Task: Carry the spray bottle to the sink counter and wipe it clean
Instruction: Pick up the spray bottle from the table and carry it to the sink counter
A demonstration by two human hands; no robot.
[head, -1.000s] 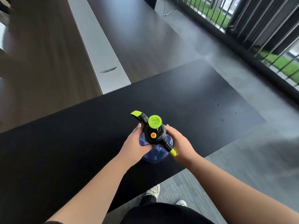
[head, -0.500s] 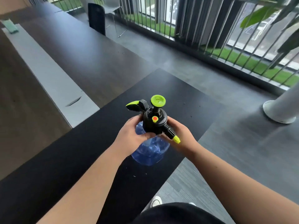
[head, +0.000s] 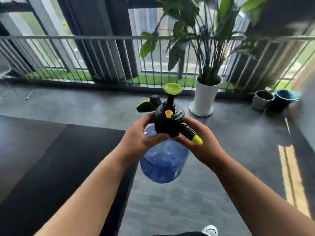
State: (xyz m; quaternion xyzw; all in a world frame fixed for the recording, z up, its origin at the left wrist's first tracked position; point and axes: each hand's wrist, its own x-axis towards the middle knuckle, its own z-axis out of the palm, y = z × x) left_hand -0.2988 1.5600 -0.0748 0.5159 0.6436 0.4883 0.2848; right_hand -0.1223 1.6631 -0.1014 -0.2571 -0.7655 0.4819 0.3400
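Observation:
The spray bottle has a clear blue round body, a black pump head, a lime-green plunger knob on top, a lime nozzle tip pointing right and an orange button. It hangs in the air over the grey floor, just past the black table's edge. My left hand wraps the bottle's shoulder from the left. From the right, my right hand grips the same shoulder under the nozzle. No sink counter is in view.
The black table lies at lower left. A tall plant in a white pot stands ahead on the right, with a grey pot and a blue pot beside it. A metal railing and windows run across the back.
The bottle has been lifted off the black table and carried to the right past its edge. The view has swung right and up toward the railing and the plant.

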